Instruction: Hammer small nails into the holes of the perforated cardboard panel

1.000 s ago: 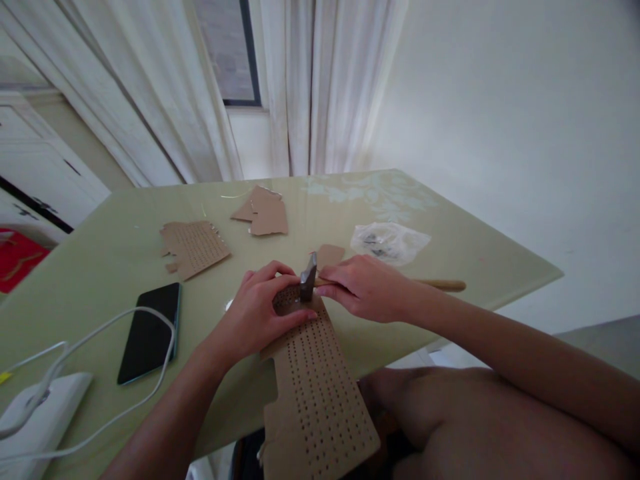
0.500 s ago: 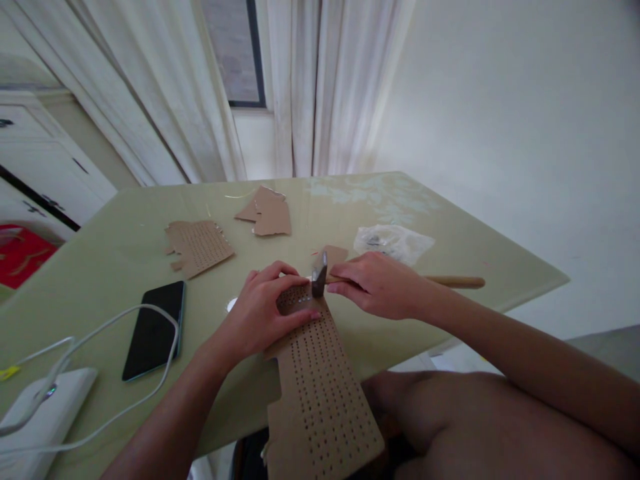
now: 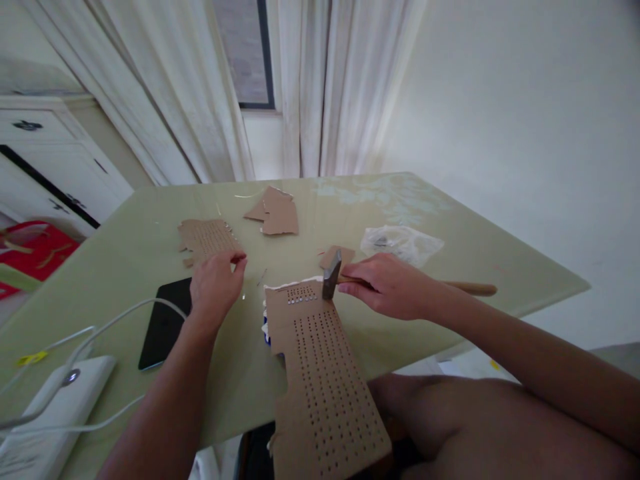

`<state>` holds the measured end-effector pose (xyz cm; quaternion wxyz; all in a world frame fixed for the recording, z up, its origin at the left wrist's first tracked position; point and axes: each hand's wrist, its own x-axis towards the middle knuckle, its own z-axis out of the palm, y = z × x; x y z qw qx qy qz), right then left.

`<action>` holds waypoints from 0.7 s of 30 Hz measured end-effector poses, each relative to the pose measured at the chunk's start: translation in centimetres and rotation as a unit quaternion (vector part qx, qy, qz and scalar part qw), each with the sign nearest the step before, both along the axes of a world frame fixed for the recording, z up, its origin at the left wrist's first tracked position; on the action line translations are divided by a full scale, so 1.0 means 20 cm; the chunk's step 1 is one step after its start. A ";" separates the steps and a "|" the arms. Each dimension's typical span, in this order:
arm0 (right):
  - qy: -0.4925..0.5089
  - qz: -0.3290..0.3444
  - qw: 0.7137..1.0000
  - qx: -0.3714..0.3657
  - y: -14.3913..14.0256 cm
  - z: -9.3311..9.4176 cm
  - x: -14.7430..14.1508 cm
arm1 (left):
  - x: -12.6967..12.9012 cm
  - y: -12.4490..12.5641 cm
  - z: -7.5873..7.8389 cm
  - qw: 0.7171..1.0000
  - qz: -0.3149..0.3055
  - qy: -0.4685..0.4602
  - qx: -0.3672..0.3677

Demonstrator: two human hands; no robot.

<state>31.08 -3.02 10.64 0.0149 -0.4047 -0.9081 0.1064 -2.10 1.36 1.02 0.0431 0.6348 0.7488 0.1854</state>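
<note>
My right hand [image 3: 387, 283] is wrapped around the wooden handle of a hammer [image 3: 331, 275]. Its metal head rests at the upper right edge of a long piece of cardboard [image 3: 327, 373] punched with rows of small holes. Several shiny bits show in the holes near the top. White material and a bit of blue show under its far and left edges. My left hand [image 3: 217, 287] is off that piece, thumb and fingers pinched at the right edge of a smaller perforated cardboard piece [image 3: 205, 237], whose edge carries small shiny bits. Whatever the pinch holds is too small to make out.
A black phone [image 3: 165, 327] lies beside my left forearm, near a white power strip [image 3: 75, 407] with white cables. Torn cardboard [image 3: 280, 212] lies farther back. A clear plastic bag [image 3: 403, 245] and a small cardboard scrap [image 3: 337, 257] are beyond the hammer.
My left hand has let go of the long cardboard and moved left to the smaller perforated piece. My right hand keeps the hammer in nearly the same place. The view has shifted slightly.
</note>
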 end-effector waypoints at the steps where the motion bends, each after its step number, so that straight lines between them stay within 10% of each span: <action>1: 0.000 0.001 1.000 0.002 0.00 0.00 0.00 | 0.00 0.01 -0.02 1.000 -0.002 0.006 -0.027; 21: 0.005 -0.004 1.000 -0.011 0.00 -0.01 0.01 | 0.10 0.05 -0.13 0.992 -0.068 0.004 -0.102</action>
